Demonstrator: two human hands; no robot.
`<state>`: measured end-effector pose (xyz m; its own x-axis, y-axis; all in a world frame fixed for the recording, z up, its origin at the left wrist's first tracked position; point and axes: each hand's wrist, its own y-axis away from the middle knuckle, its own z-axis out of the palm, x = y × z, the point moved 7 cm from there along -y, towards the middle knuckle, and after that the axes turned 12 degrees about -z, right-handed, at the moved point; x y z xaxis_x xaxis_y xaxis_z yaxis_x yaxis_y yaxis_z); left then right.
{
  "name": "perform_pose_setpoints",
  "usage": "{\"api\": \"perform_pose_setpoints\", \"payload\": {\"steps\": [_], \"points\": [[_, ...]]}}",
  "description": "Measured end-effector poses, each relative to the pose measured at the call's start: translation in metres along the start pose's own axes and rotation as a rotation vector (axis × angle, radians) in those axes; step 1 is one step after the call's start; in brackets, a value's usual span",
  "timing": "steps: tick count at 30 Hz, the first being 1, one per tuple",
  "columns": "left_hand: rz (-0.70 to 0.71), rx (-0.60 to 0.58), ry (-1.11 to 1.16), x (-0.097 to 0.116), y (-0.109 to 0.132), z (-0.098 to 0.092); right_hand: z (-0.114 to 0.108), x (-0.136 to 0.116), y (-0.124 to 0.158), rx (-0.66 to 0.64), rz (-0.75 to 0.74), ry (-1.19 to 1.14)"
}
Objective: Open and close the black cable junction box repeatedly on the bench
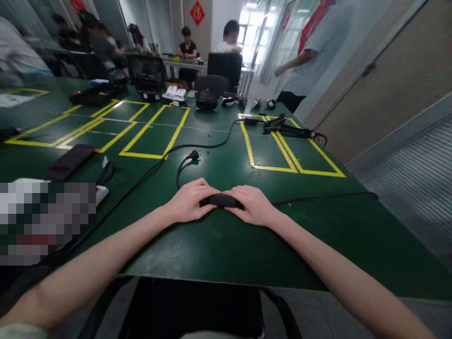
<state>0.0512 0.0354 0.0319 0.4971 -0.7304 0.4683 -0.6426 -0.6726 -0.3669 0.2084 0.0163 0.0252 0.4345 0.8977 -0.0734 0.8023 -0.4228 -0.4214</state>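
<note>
A green table [226, 254] fills most of the frame, its near edge running across the lower part. Below that edge, at bottom centre, is a black chair seat [197, 306]. A standing person [325, 52] in a pale top takes up the upper right, one arm hanging; seated people, among them a person in a dark top [187, 49], show at upper centre and left. Yellow tape [275, 167] marks out boxes on the tabletop, right of centre and towards the upper left. A long black cable [141, 181] snakes from the upper right of centre down to the lower left.

In the middle of the frame, the left hand [194, 200] and the right hand [252, 205] meet over the table, fingertips almost touching. Each pinches one end of a black bundle [221, 201] between thumb and fingers, the thicker middle showing between them; what exactly it is, I cannot tell. A short cord ending in a plug [193, 155] curves up from behind the left hand, and a thin cord [325, 196] runs off to the right.

The step in hand looks like gripping and handling the bundle; a next move would seem to call for both pinches staying firm and the cords staying free.
</note>
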Motion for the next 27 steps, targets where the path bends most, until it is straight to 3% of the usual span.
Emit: {"api": "perform_pose_setpoints", "payload": {"steps": [8, 18, 23, 27], "points": [[-0.005, -0.052, -0.079, 0.006, -0.004, 0.006, -0.01, -0.003, 0.001, 0.04, -0.022, 0.034], [0.004, -0.006, -0.091, 0.012, -0.003, 0.005, -0.02, -0.01, 0.001, 0.093, -0.067, 0.089], [-0.11, -0.02, -0.043, 0.007, -0.003, 0.003, -0.028, -0.017, 0.002, 0.103, -0.15, 0.187], [-0.315, -0.099, 0.13, 0.0, -0.005, 0.002, -0.034, -0.024, 0.007, 0.119, -0.23, 0.359]]}}
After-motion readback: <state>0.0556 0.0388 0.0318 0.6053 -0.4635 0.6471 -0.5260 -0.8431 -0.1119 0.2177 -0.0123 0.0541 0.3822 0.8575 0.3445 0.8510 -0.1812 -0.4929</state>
